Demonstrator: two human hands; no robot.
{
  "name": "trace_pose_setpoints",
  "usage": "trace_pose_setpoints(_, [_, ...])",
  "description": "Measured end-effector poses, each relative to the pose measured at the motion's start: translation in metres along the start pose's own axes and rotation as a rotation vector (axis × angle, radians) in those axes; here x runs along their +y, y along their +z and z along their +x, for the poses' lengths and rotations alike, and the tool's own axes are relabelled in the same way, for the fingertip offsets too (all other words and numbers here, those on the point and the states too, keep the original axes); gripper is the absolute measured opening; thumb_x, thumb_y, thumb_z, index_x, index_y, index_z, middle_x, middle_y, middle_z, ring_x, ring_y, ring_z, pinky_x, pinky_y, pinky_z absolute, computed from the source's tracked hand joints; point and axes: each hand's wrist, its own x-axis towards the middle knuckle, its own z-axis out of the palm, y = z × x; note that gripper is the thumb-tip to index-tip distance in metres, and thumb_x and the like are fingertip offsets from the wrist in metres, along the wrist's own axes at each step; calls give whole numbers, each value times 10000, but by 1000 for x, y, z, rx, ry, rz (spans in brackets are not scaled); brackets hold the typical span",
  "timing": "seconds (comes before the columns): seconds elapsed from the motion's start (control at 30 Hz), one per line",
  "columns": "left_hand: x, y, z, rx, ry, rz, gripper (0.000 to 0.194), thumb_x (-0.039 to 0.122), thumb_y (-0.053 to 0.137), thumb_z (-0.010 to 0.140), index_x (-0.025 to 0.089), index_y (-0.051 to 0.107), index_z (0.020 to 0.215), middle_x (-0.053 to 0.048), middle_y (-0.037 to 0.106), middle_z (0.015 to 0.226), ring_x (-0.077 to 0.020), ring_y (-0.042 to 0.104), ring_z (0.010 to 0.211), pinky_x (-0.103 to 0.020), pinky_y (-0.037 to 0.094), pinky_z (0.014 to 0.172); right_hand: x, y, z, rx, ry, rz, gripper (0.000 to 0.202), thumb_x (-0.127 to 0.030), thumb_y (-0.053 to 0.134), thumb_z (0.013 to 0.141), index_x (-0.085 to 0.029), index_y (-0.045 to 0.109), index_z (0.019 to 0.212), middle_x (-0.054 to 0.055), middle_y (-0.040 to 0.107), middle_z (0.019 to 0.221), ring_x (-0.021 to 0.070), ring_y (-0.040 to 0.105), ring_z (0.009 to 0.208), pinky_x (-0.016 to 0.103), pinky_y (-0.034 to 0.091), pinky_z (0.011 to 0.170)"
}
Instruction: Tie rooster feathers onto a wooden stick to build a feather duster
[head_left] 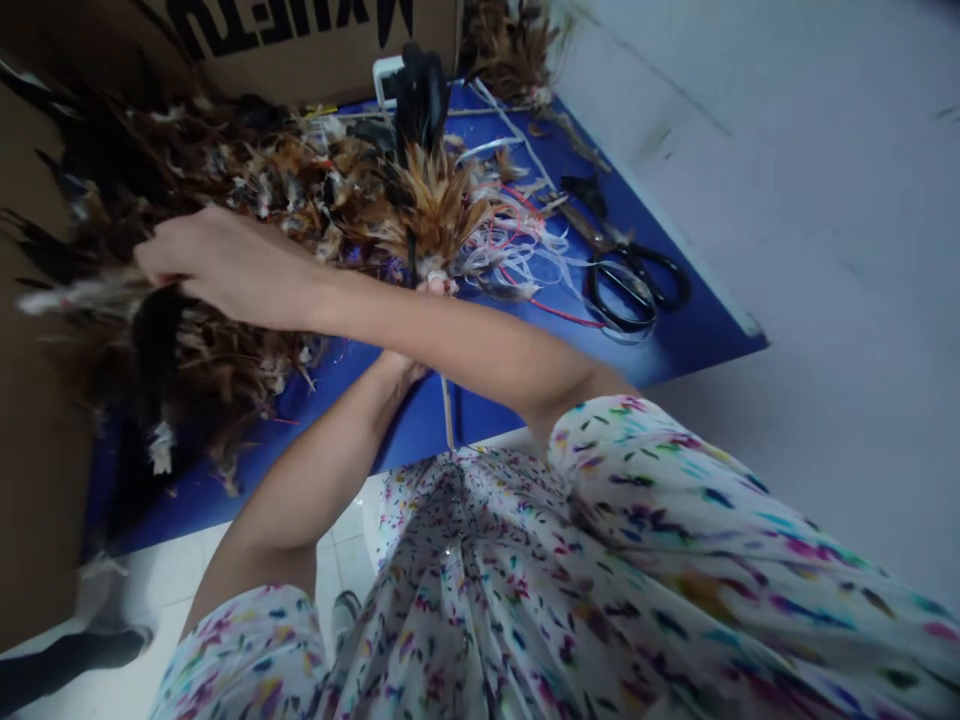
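Note:
A brown-and-black feather duster (435, 205) stands feathers-up near the middle, its thin stick (448, 410) running down toward my body. My left hand (439, 284) is closed round the duster just below the feathers; my crossing right forearm hides most of that hand. Over at the left, my right hand (199, 260) reaches above a heap of loose feather bunches (277, 190). Its fingers are curled in a pinch on feathers, with a blurred whitish end sticking out to the left. A black feather (157, 330) hangs just below these fingers.
Black-handled scissors (626, 285) lie on the blue table (675, 345) at right, beside tangled white and red strips (517, 240). A cardboard box (322, 65) stands behind the heap, another cardboard side (30, 400) at far left. A white wall (810, 200) borders the right.

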Motion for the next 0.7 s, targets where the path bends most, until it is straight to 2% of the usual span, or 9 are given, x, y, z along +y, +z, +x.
trace_pose_setpoints(0.07, [-2, -1, 0, -11, 8, -3, 191, 249, 657, 884, 170, 552, 746, 51, 505, 576, -55, 472, 490, -172, 377, 485, 18, -12, -25, 60, 99, 63, 379, -149, 230, 1008, -50, 545, 822, -126, 602, 1030, 95, 520, 1130, 319, 376, 948])
trace_pose_setpoints(0.1, [-3, -1, -1, -33, 7, 14, 200, 230, 651, 871, 169, 543, 715, 53, 480, 548, -56, 454, 468, -171, 361, 458, 27, -15, -36, 65, 130, 80, 345, -181, 297, 993, -120, 623, 897, -121, 641, 1007, 69, 542, 1079, 275, 388, 935])
trace_pose_setpoints(0.17, [-3, 1, -2, -64, 2, 56, 235, 172, 588, 865, 166, 503, 647, 54, 427, 508, -50, 388, 417, -166, 306, 398, 41, -19, -56, 34, 172, 98, 242, -173, 461, 947, -123, 685, 1023, -72, 683, 989, 68, 588, 986, 255, 405, 912])
trace_pose_setpoints(0.27, [0, 3, -6, -69, -17, 80, 273, 121, 536, 858, 161, 456, 600, 43, 421, 529, -37, 362, 406, -149, 270, 361, 51, -22, -80, -21, 242, 72, 250, -179, 482, 949, -131, 710, 1041, -41, 712, 1038, 113, 628, 1016, 296, 414, 914])
trace_pose_setpoints(0.37, [2, 4, -10, -64, -30, 84, 304, 158, 584, 861, 160, 444, 592, 40, 419, 549, -35, 385, 421, -145, 286, 360, 45, -28, -102, 5, 312, -1, 248, -182, 520, 955, -150, 687, 1136, 23, 661, 1230, 183, 569, 1208, 351, 406, 1002])
trace_pose_setpoints(0.43, [1, 4, -11, -66, -21, 69, 318, 182, 628, 855, 164, 441, 598, 47, 403, 539, -37, 386, 420, -149, 302, 364, 35, -35, -118, 59, 381, -27, 261, -182, 523, 965, -145, 671, 1177, 59, 637, 1265, 201, 545, 1243, 351, 406, 1041])
trace_pose_setpoints(0.6, [-1, 3, -11, -116, 24, 33, 289, 285, 677, 873, 176, 488, 682, 61, 413, 517, -53, 411, 418, -162, 353, 374, 8, -44, -164, 211, 660, -13, 313, -316, 421, 1015, -207, 714, 1014, 23, 713, 1051, 179, 645, 1015, 319, 462, 892])
trace_pose_setpoints(0.7, [0, 4, -13, -111, 19, 40, 341, 401, 692, 871, 182, 482, 716, 57, 458, 556, -54, 425, 423, -164, 352, 362, 10, -40, -186, 208, 826, 9, 305, -392, 526, 964, -171, 725, 898, 49, 707, 832, 182, 650, 840, 312, 461, 769])
